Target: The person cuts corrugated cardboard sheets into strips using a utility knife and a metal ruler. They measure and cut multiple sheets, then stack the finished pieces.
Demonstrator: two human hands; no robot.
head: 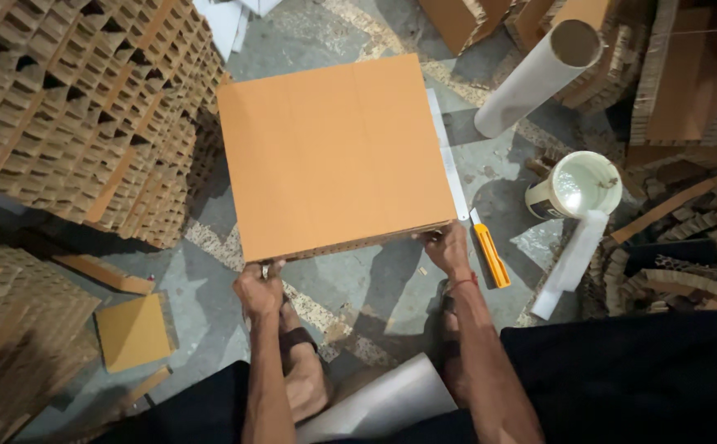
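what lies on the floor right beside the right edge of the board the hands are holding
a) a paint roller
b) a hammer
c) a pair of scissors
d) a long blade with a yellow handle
d: a long blade with a yellow handle lies along the right edge of the orange honeycomb board, close to the right hand gripping the board's near edge.
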